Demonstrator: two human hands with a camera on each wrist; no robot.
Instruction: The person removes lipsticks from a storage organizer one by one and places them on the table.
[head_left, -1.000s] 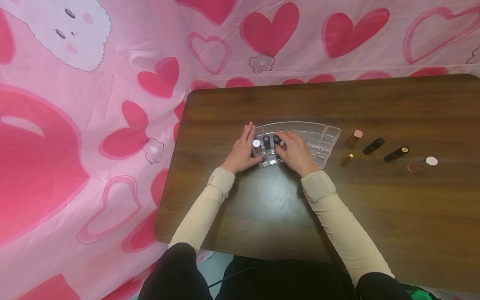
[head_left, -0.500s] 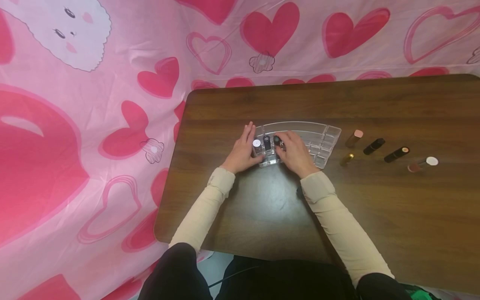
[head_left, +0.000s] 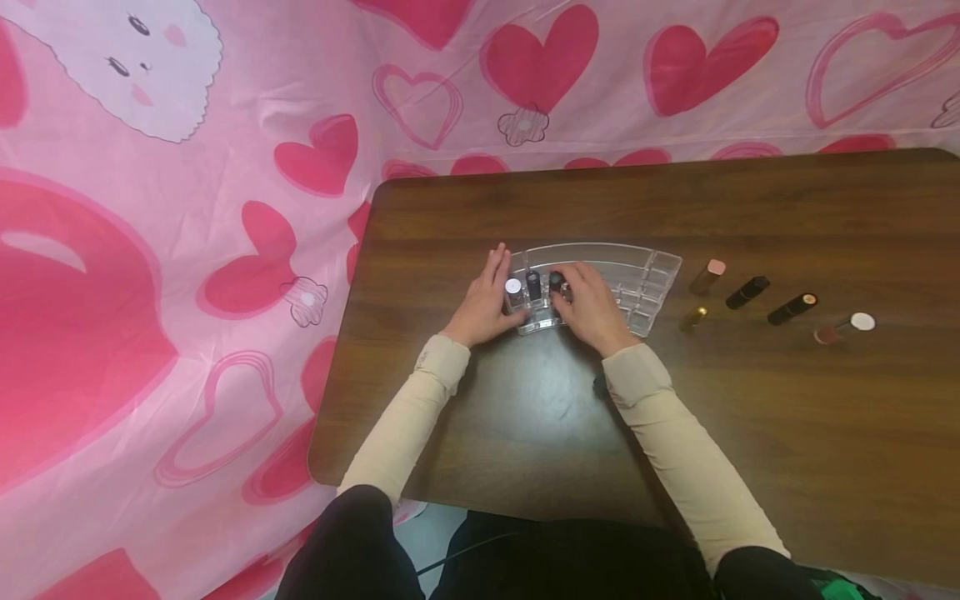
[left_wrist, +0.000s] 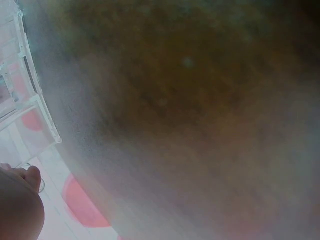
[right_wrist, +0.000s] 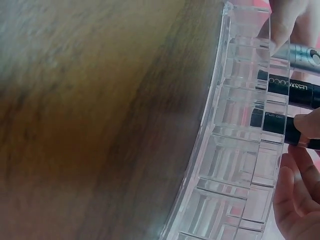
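A clear, curved, tiered organizer stands on the table. My left hand rests against its left end, fingers straight and thumb at the front edge. With thumb and fingers, my right hand pinches a dark lipstick with a copper band, its lower end inside a compartment. Beside it stands a black lipstick with pale lettering. A silvery tube, whose white top shows in the head view, fills the leftmost front compartment. In the left wrist view, only part of my left hand shows.
Right of the organizer stand a pink-topped lipstick, a small gold-topped one, black tubes and a white-capped tube. A small dark object lies by my right sleeve. Heart-print cloth hangs behind the table.
The dark lipstick's top has shifted very slightly to the right in my right hand's pinch. My left hand and the organizer have stayed put.
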